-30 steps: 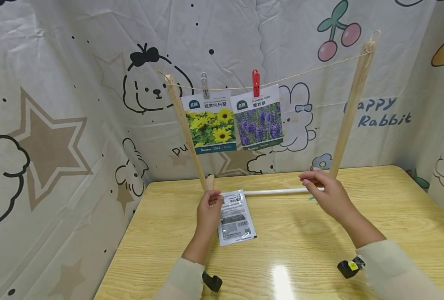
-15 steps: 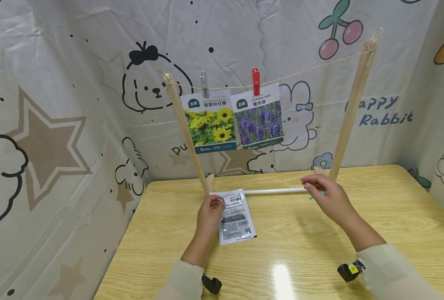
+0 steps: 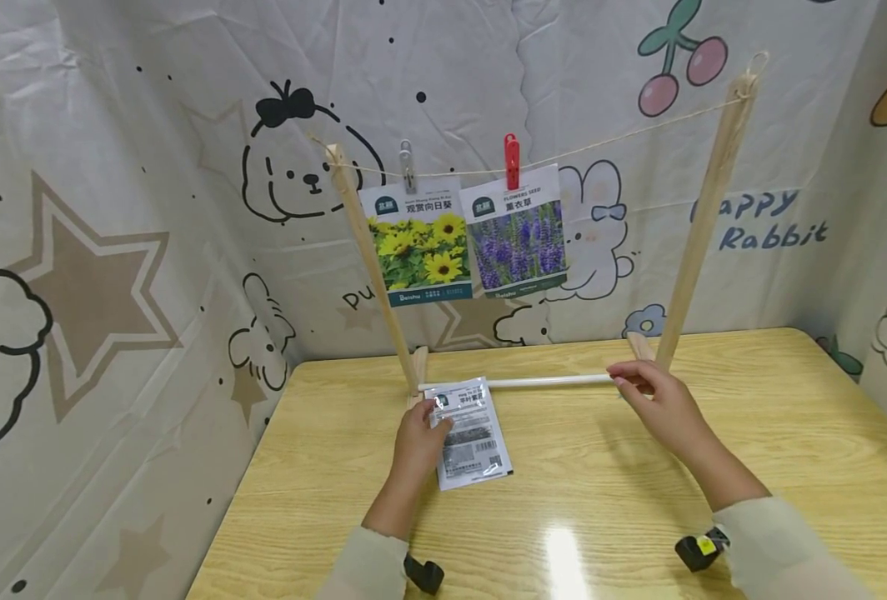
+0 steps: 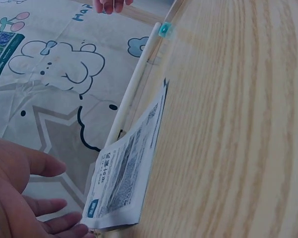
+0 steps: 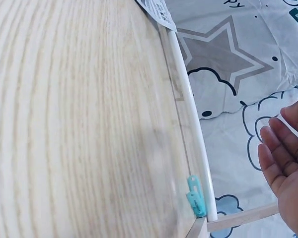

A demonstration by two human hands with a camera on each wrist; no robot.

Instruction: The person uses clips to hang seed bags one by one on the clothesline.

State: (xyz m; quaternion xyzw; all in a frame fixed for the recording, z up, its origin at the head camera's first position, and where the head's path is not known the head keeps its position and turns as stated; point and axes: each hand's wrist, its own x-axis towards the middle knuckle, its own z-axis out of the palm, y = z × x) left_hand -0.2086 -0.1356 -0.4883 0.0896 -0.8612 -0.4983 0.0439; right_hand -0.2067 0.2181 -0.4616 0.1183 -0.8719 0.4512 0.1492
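A silver seed packet (image 3: 473, 446), back side up, lies at the base of a wooden frame, its upper edge overlapping the white rod (image 3: 548, 382). My left hand (image 3: 418, 437) is at the packet's left edge; in the left wrist view its thumb stands apart from the fingers, which reach the packet's corner. Near the rod's right end, my right hand (image 3: 657, 400) has bent, relaxed fingers with nothing between them. Below it a teal clothespin (image 5: 195, 198) lies by the rod, mostly hidden by the hand in the head view.
Twine (image 3: 623, 143) runs between the left post (image 3: 372, 262) and right post (image 3: 706, 221). From it hang a sunflower packet (image 3: 417, 250) on a grey clothespin (image 3: 408, 168) and a lavender packet (image 3: 518, 237) on a red clothespin (image 3: 512, 162). Printed cloth backs the table (image 3: 563, 467).
My left fingers have parted from the thumb and slid slightly down the packet's edge. My right hand has dropped a little toward the teal clothespin. The hanging packets stay put.
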